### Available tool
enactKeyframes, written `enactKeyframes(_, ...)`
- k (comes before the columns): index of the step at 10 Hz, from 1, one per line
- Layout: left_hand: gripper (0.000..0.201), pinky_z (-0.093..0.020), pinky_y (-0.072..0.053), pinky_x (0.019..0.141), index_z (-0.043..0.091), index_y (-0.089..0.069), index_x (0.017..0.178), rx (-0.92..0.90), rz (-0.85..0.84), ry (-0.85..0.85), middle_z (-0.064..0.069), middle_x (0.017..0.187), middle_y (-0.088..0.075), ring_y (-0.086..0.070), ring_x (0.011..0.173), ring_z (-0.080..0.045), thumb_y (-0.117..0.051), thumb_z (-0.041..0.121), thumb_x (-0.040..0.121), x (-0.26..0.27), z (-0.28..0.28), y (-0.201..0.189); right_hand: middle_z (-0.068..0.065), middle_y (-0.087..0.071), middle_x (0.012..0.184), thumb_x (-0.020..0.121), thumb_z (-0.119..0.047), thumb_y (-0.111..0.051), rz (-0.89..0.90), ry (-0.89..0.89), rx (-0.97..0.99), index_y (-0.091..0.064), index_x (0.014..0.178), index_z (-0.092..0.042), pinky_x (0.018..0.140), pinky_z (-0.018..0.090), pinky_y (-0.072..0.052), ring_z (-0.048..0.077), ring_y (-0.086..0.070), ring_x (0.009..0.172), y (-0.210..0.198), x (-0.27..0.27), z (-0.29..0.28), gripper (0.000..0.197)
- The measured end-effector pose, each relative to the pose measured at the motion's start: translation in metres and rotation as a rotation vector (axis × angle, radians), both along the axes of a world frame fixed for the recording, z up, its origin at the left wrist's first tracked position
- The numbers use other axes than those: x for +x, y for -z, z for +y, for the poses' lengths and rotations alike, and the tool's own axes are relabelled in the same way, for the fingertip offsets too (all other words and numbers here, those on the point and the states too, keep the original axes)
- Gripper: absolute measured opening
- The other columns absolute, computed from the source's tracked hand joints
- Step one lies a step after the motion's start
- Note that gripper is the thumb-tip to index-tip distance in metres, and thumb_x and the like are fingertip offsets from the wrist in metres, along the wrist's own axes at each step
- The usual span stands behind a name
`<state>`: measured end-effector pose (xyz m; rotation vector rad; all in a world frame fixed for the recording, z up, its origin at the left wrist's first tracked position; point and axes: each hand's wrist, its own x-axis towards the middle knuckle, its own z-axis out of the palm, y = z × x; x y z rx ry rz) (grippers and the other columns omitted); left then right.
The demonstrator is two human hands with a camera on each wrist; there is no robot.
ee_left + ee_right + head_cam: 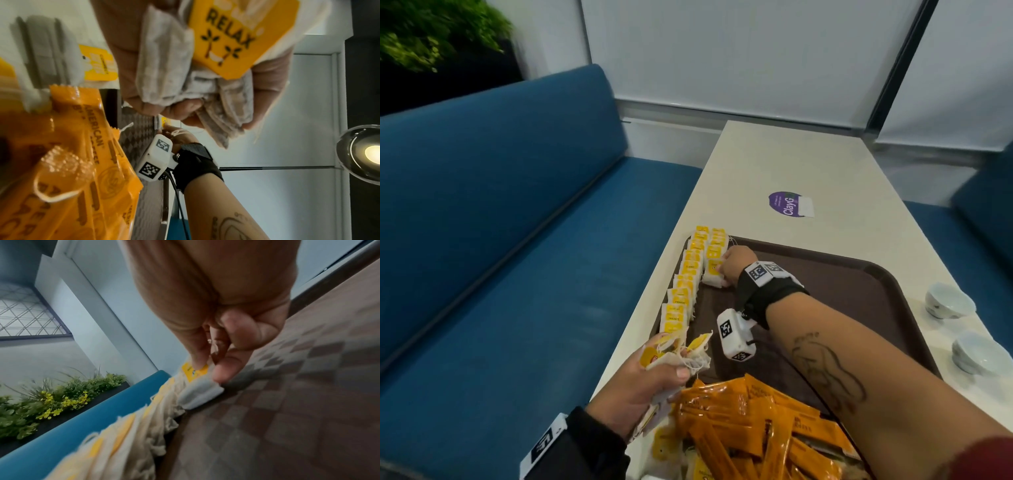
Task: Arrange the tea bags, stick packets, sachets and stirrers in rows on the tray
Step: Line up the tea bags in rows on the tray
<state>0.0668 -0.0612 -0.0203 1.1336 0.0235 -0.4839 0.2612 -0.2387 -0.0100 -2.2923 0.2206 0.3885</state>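
So far one full row of tea bags [681, 291] lines the tray [859, 291] beyond the left hand [640, 387], which grips a bundle; the right hand [734, 262] pinches one into a second row. Orange stick packets [756, 428] beside the left hand wait.

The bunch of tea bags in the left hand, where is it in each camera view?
Head: bunch of tea bags lower left of centre, gripped by the left hand.
Left wrist: top centre, close up.
Right wrist: not in it.
Shared landmark: the brown tray.
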Motion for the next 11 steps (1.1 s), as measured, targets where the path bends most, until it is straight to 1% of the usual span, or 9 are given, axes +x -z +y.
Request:
enactKeyframes(2,0.077,-0.019,-0.05,0.052,0.0,-0.054,0.104,0.074,0.02,-0.005,-0.001,0.066,-0.07,-0.067,0.059,-0.01,-0.076,0.026,0.035,-0.001,0.004,0.001,0.011,-0.06,0.099,0.091,-0.014,-0.057,0.001,-0.056,-0.162,-0.049,0.07,-0.018,0.055,0.011,-0.046,0.016,-0.061,0.074,0.003,0.019,0.011,0.023)
enactKeyframes(3,0.092,-0.021,-0.052,0.059,0.001,-0.055,0.113,0.093,-0.005,-0.021,-0.004,0.079,-0.073,-0.069,0.071,-0.013,-0.086,0.031,0.031,-0.001,0.002,0.001,0.011,-0.064,0.113,0.09,-0.029,-0.061,-0.038,-0.085,-0.363,-0.064,0.104,-0.001,0.079,0.026,-0.046,0.025,-0.061,0.106,0.0,0.018,0.011,0.031)
enactKeyframes(4,0.105,-0.019,-0.049,0.052,-0.002,-0.054,0.112,0.09,-0.031,-0.038,-0.001,0.067,-0.069,-0.066,0.059,-0.011,-0.091,0.041,0.023,-0.002,0.001,-0.003,0.011,-0.066,0.098,0.086,-0.028,-0.067,-0.133,-0.048,-0.163,-0.065,0.097,-0.001,0.074,0.03,-0.047,0.024,-0.063,0.092,-0.018,0.002,0.003,0.029)
enactKeyframes(5,0.088,-0.018,-0.049,0.052,0.0,-0.055,0.104,0.077,-0.078,-0.007,0.001,0.064,-0.067,-0.065,0.058,-0.009,-0.088,0.034,0.03,-0.003,0.0,-0.011,0.002,-0.057,0.07,0.087,-0.016,-0.066,-0.079,-0.15,0.219,-0.058,0.082,-0.012,0.047,0.023,-0.033,0.013,-0.051,0.059,-0.054,-0.045,-0.004,0.01)
enactKeyframes(6,0.068,-0.019,-0.052,0.063,0.006,-0.057,0.103,0.114,-0.136,-0.008,0.001,0.078,-0.071,-0.068,0.073,-0.01,-0.074,0.029,0.041,-0.002,-0.002,-0.015,-0.002,-0.057,0.059,0.084,-0.034,-0.068,0.08,-0.318,0.284,-0.058,0.074,-0.018,0.045,0.02,-0.028,0.009,-0.047,0.05,-0.08,-0.097,-0.014,0.021)
enactKeyframes(7,0.065,-0.018,-0.051,0.066,0.01,-0.057,0.105,0.127,-0.187,-0.018,0.001,0.086,-0.071,-0.067,0.079,-0.01,-0.075,0.026,0.044,-0.005,-0.01,-0.02,-0.004,-0.061,0.06,0.063,-0.063,-0.066,0.173,-0.352,0.223,-0.063,0.071,-0.019,0.044,0.018,-0.032,0.007,-0.053,0.052,-0.088,-0.137,-0.019,0.045)
enactKeyframes(8,0.064,-0.021,-0.052,0.07,0.007,-0.057,0.106,0.157,-0.239,-0.012,-0.003,0.089,-0.07,-0.065,0.083,-0.014,-0.075,0.027,0.047,-0.008,-0.017,-0.022,-0.002,-0.062,0.064,0.07,-0.054,-0.071,0.16,-0.331,0.254,-0.063,0.073,-0.017,0.044,0.018,-0.032,0.007,-0.054,0.053,-0.084,-0.16,-0.018,0.037)
enactKeyframes(9,0.066,-0.019,-0.051,0.067,0.01,-0.057,0.105,0.19,-0.252,-0.018,0.003,0.085,-0.07,-0.066,0.08,-0.009,-0.074,0.033,0.046,-0.01,-0.02,-0.022,0.001,-0.059,0.061,0.081,-0.026,-0.073,0.107,-0.251,0.391,-0.061,0.075,-0.013,0.042,0.018,-0.029,0.007,-0.05,0.048,-0.079,-0.172,-0.018,0.018)
enactKeyframes(11,0.072,-0.023,-0.051,0.075,0.015,-0.058,0.11,0.236,-0.2,-0.115,-0.003,0.099,-0.07,-0.067,0.092,-0.017,-0.074,0.038,0.044,-0.008,-0.016,-0.017,0.005,-0.055,0.058,0.086,-0.013,-0.067,0.022,-0.094,0.465,-0.058,0.075,-0.012,0.04,0.017,-0.029,0.012,-0.045,0.05,-0.075,-0.173,-0.011,0.014)
